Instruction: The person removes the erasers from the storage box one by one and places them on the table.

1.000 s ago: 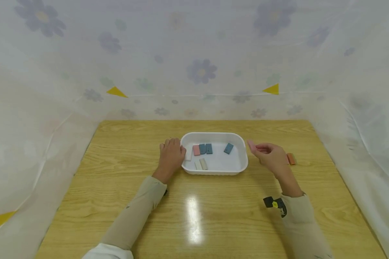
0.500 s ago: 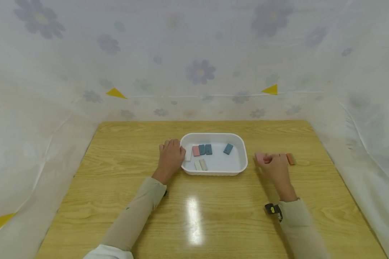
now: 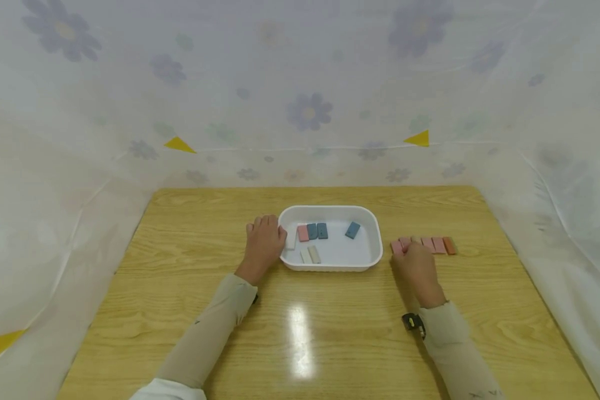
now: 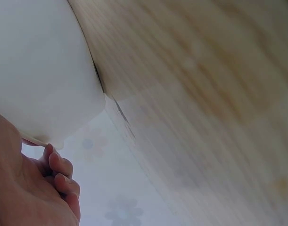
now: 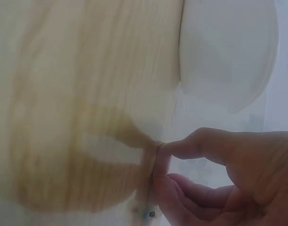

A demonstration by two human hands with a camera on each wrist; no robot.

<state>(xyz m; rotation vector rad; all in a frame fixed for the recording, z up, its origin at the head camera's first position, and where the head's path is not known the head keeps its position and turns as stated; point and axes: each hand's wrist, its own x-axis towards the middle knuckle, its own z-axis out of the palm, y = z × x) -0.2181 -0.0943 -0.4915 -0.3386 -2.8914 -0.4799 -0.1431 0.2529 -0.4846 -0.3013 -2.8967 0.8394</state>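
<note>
My left hand (image 3: 263,244) grips the left end of a white plastic tray (image 3: 330,267); in the left wrist view its curled fingers (image 4: 62,165) are at the tray's rim. My right hand (image 3: 421,272), right of the tray, pinches a small flat pink block (image 3: 396,248) between thumb and fingers, low at the tabletop. That block is at the left end of a row of several pink blocks (image 3: 439,245), partly hidden by the hand. An orange block (image 3: 449,245) ends the row on the right. In the right wrist view thumb and fingertip meet the block's edge.
Inside the tray lie blue blocks (image 3: 322,230), a pink block (image 3: 303,232), a white block (image 3: 291,240) and cream blocks (image 3: 314,254). The wooden table (image 3: 360,333) is enclosed by a flowered plastic sheet (image 3: 300,161).
My right hand has brought the pink block from beside the tray's right rim down to the left end of the row. The left hand and tray have stayed put.
</note>
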